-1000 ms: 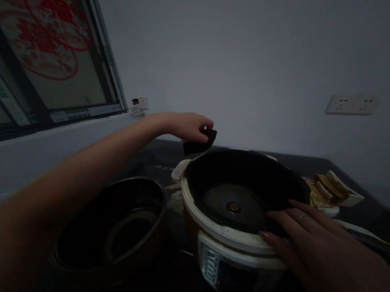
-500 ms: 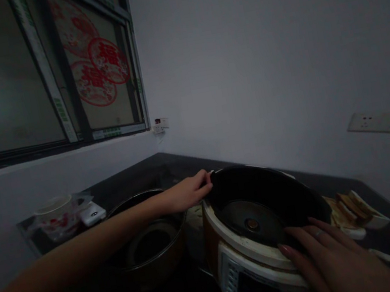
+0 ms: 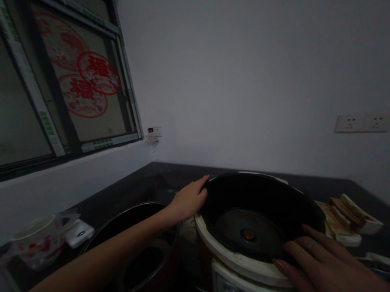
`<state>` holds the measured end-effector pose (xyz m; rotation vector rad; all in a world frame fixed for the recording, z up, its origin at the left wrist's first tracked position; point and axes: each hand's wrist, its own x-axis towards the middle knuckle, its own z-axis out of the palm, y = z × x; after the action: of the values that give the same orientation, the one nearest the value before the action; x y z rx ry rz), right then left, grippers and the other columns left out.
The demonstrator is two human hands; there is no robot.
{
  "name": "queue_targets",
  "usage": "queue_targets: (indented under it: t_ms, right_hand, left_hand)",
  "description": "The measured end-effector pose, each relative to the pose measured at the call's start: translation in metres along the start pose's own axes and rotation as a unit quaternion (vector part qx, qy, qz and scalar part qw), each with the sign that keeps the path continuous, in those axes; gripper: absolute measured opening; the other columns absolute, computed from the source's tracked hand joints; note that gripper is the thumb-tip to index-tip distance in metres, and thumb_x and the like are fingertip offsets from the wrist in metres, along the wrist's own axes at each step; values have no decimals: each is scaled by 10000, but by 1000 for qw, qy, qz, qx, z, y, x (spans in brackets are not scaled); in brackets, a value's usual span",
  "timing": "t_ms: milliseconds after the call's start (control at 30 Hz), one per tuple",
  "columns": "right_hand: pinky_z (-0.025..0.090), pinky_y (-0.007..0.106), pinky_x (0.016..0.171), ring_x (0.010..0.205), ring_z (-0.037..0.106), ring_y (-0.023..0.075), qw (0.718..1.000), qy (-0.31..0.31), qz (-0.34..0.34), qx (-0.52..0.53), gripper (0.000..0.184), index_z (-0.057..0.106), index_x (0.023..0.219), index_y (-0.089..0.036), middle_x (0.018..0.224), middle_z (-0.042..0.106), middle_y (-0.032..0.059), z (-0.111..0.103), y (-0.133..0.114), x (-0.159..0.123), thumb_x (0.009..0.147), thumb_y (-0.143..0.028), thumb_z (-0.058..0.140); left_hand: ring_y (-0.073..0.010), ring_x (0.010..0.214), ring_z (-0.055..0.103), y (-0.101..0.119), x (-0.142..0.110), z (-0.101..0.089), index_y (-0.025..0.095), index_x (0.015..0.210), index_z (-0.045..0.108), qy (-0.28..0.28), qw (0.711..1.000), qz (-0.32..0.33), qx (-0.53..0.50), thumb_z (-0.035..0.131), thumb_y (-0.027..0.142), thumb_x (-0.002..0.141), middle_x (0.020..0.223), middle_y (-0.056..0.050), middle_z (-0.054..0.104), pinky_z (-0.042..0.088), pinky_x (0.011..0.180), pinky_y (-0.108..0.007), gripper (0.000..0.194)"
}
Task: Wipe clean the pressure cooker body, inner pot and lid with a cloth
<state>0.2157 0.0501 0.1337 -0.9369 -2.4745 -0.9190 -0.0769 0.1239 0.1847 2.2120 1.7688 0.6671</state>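
Note:
An open rice cooker (image 3: 234,262) with a white rim and dark empty cavity stands on the black counter, a heating plate at its bottom. My left hand (image 3: 189,200) lies on the cooker's far left rim, fingers stretched out and flat. My right hand (image 3: 324,269) rests flat on the near right rim, fingers spread, a ring on one finger. Left of the cooker sits a dark inner pot (image 3: 138,249), partly hidden by my left forearm.
A white cup with red print (image 3: 38,239) and a small white device (image 3: 79,233) sit at the counter's left end. Sliced bread on a plate (image 3: 348,222) lies right of the cooker. Wall sockets (image 3: 360,123) are on the right wall; a window (image 3: 35,78) is on the left.
My left hand has let go of a dark object it held behind the cooker, dropped to the rim and flattened there. The view has tilted up and shifted. My right hand stays on the rim.

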Motion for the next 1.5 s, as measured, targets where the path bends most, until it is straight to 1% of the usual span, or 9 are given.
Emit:
queue_targets:
  t_ms: [167,267,333,467,667,900,1000,1233,1500]
  right_hand:
    - [569,399,681,954,668,296,1000,-22,-11,-4,245,655,1025,-280,958,711,34,-7,0,-1,898,-262,446]
    - [572,408,692,936,674,296,999,-32,-17,2,253,664,1020,-271,944,717,42,-15,-3,4,887,-239,452]
    - [577,400,665,921,679,303,1000,-25,-7,-6,243,681,987,-259,918,724,49,-22,-6,9,875,-229,468]
    - [580,402,605,885,688,321,999,5,-14,-39,265,701,947,-261,882,731,51,-31,-10,13,817,-158,495]
    - [579,420,599,901,679,343,997,36,-31,-66,414,704,971,-273,954,727,61,-32,-13,12,692,-52,493]
    - [582,401,623,915,682,320,1000,-4,27,-14,242,711,935,-244,870,732,65,-37,-16,16,847,-195,490]
    - [580,402,631,900,685,311,1000,-4,18,-5,247,706,941,-238,871,731,72,-34,-14,15,856,-195,477]
    - [586,439,609,860,693,324,1000,12,-15,-19,292,703,940,-247,858,730,70,-25,-11,13,832,-160,446]
    - [603,443,610,877,696,335,1000,-4,26,-18,266,719,913,-222,834,739,77,-36,-16,20,863,-203,458]
  left_hand:
    - [-206,1196,518,-20,16,3,86,1205,551,103,994,24,-27,345,329,908,1273,-152,581,359,1040,-308,436]
    - [-226,1075,590,-21,12,0,111,1087,611,105,994,30,-5,320,435,924,1123,-141,654,409,979,-345,465]
    - [-238,1138,570,-18,3,-1,126,1148,598,58,998,21,-10,286,504,923,1206,-140,630,392,1001,-354,539]
    - [-257,1371,324,-8,-10,-2,55,1383,392,-1,1000,-3,2,447,568,832,1478,-183,345,246,1117,-334,754]
    - [-227,1356,356,-6,-5,0,82,1368,429,28,998,-41,-26,370,338,884,1451,-136,405,246,1124,-340,551]
    - [-215,1391,284,-4,-46,2,196,1395,400,46,997,7,-63,327,363,905,1487,-51,354,191,1149,-416,523]
    - [-206,1394,276,-1,-54,0,156,1414,364,34,998,4,-46,326,361,906,1498,-72,331,190,1151,-395,549]
    - [-221,1378,311,-5,-6,0,118,1408,368,-6,1000,2,-8,341,319,892,1491,-104,337,232,1134,-377,555]
    - [-215,1157,553,-17,41,2,144,1138,609,-3,998,58,-34,310,319,890,1244,-79,628,387,1016,-336,427]
